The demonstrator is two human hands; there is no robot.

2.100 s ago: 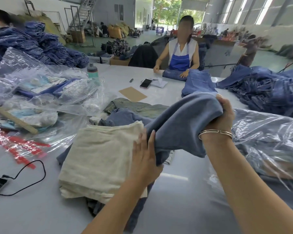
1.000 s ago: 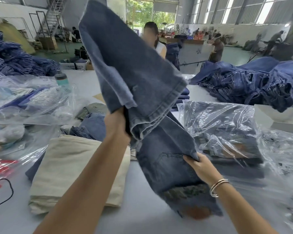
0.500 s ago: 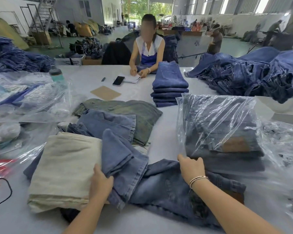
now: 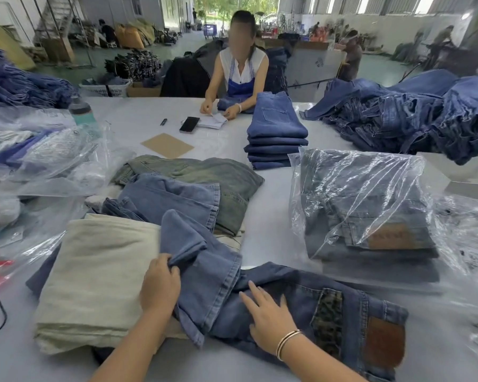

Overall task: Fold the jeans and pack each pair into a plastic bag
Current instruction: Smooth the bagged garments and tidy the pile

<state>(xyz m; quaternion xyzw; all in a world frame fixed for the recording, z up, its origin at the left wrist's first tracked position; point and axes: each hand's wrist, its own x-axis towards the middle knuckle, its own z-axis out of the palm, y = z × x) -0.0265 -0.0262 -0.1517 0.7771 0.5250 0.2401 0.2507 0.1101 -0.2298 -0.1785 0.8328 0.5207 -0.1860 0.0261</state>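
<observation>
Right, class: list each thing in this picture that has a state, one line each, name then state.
blue jeans: lying partly folded.
left hand: pinching a jeans leg.
right hand: flat on the jeans.
plastic bag: filled with folded jeans.
folded stack: neat, unbagged.
loose pile: unfolded.
phone: screen dark.

A bare strip of table (image 4: 268, 216) runs away from the person between the loose jeans (image 4: 182, 199) on the left and the bagged jeans (image 4: 362, 199) on the right, ending at a folded blue stack (image 4: 276, 133). To the left, a cream folded pile (image 4: 94, 279) and crinkled plastic bags (image 4: 47, 161) block the way. Bare table also shows around the cardboard sheet (image 4: 167, 145) and phone (image 4: 189, 124).
</observation>
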